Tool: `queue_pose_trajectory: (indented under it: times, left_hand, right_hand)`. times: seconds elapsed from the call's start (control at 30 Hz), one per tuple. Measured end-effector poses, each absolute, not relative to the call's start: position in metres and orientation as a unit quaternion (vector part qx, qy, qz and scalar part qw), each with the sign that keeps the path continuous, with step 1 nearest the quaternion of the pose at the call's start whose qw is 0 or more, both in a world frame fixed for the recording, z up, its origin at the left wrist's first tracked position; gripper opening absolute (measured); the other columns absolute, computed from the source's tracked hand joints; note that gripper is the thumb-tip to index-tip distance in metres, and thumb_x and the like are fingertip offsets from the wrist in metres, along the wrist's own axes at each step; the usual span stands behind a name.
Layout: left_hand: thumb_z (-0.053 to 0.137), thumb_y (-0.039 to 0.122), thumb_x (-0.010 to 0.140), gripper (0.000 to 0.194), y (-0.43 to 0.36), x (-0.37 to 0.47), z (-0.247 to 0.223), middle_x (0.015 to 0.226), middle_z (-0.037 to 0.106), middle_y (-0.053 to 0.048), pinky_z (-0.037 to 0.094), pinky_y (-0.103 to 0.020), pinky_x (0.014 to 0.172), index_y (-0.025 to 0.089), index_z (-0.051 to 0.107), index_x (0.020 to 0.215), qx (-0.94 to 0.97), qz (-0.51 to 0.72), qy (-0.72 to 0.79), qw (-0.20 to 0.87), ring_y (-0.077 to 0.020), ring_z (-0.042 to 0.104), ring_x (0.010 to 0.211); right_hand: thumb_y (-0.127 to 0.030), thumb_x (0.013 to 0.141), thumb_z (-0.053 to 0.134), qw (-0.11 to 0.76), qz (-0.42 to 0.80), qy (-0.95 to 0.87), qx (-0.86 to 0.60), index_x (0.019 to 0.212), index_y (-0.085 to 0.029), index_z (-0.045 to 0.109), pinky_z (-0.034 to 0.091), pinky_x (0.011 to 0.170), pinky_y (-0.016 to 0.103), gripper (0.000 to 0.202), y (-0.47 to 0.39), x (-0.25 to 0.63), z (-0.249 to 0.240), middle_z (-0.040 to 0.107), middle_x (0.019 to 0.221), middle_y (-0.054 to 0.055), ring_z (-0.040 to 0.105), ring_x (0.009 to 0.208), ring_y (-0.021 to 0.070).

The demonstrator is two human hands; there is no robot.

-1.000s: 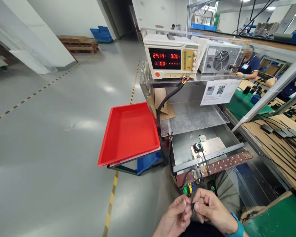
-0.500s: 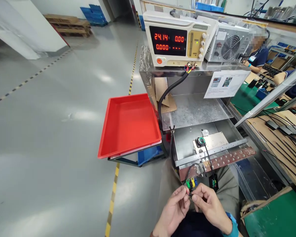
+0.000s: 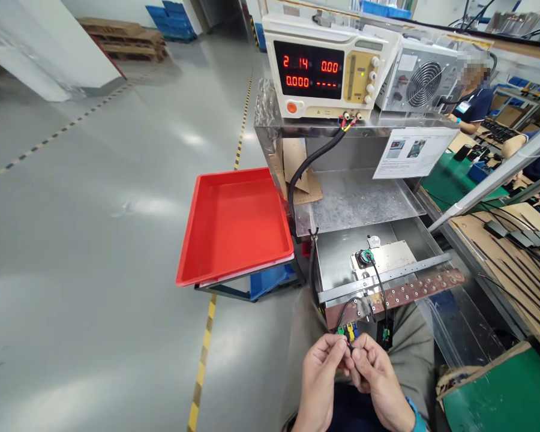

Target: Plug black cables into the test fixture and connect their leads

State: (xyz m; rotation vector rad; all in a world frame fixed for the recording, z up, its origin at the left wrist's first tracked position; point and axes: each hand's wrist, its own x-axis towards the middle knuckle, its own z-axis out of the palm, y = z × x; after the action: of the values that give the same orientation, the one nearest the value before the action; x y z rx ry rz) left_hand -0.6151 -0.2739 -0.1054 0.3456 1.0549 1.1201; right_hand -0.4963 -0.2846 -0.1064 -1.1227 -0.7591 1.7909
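the left hand (image 3: 320, 371) and the right hand (image 3: 378, 371) pinch one thin cable (image 3: 350, 347) between their fingertips, which hide most of it. the cable is near the coloured clips (image 3: 351, 330), in front of the brown strip (image 3: 414, 291).

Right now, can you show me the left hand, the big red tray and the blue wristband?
Left hand (image 3: 319, 367), head view: middle, near the thumb's base.
Red tray (image 3: 238, 225), head view: bare bottom inside.
Blue wristband (image 3: 416, 414), head view: outer surface.

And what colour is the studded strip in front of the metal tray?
The studded strip is reddish-brown; best seen in the head view.
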Motion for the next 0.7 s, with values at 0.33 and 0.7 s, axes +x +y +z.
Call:
queue_pose_trajectory:
  times: [0.33,0.7]
  left_hand:
    - [0.087,0.042,0.058,0.043,-0.269,-0.618,-0.129,0.056,0.050,0.008,0.024,-0.015,0.036,0.017,0.058,0.077,-0.003,0.411,0.484,0.772,-0.0031,0.039,0.040]
    - [0.060,0.056,0.089,0.048,-0.279,-0.623,-0.164,0.092,0.073,-0.007,0.055,-0.030,0.073,0.017,0.061,0.118,0.361,0.412,0.606,0.577,-0.0192,0.068,0.078]
  right_hand:
    - [-0.042,0.104,0.047,0.340,0.427,-0.576,-0.608,0.093,-0.020,0.059,0.041,0.067,0.025,0.027,-0.294,-0.494,-0.116,0.066,0.080,0.003,0.063,0.072,0.0153]
    - [-0.019,0.104,0.036,0.138,0.238,-0.725,-0.631,0.088,-0.019,0.054,0.025,0.060,0.030,0.024,-0.270,-0.492,-0.117,0.064,0.072,0.002,0.062,0.064,0.0164]
